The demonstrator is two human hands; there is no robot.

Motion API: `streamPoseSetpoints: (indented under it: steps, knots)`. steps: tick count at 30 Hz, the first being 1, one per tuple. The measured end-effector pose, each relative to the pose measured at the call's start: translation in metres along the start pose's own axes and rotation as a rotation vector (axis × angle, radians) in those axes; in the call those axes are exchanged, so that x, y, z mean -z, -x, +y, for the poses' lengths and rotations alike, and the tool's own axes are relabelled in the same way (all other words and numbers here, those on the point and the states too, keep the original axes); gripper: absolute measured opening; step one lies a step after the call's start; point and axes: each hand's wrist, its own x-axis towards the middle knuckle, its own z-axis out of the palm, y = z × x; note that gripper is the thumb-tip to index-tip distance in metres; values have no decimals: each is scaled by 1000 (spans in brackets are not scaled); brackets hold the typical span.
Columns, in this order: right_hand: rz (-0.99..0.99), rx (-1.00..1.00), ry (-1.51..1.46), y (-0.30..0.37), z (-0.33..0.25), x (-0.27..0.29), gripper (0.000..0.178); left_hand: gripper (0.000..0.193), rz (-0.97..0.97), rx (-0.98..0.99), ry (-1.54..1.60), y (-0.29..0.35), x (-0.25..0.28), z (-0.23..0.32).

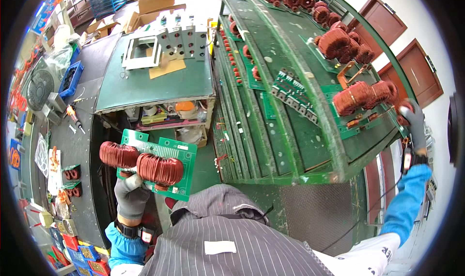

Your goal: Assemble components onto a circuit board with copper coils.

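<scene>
My left hand (131, 197), in a grey glove, is closed on the near edge of a green circuit board (186, 152). Two big coils of copper-coloured wire stand on that board: one (118, 155) at its left, the other (160, 169) at its middle. Far to the right, my right hand (415, 123), also gloved, reaches out to the end of a green rack. Its fingers are closed against a copper coil (402, 112) there; part of the coil is hidden. Beside it lies another green board (356, 127) carrying large copper coils (352, 98).
The green rack (315, 179) holds several boards and rows of coils. At left, a dark workbench (89, 145) bears a screwdriver (74, 118), a blue bin (71, 79) and a fan (39, 88). A green-topped table (189, 82) stands ahead, with a white frame (141, 52) on it.
</scene>
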Motion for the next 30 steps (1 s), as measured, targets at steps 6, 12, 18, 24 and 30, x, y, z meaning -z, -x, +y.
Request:
streamPoseSetpoints:
  steps: [6,12,18,24,30]
  knots:
    - [321,-244,-340,141,-60,16,33,52,26,113,-60,31,56,41]
    - [-154,-53,-564,187,-235,-169,33,49,-139,187,99,50,106,82]
    - [-462,103,-618,268,-371,-231,34,54,-32,100,150,114,178,141]
    - [-826,161,-643,297,-501,-341,31,50,213,-125,129,197,236,185]
    - [-1169,395,-689,302,-625,-511,28,44,614,-320,166,273,301,179]
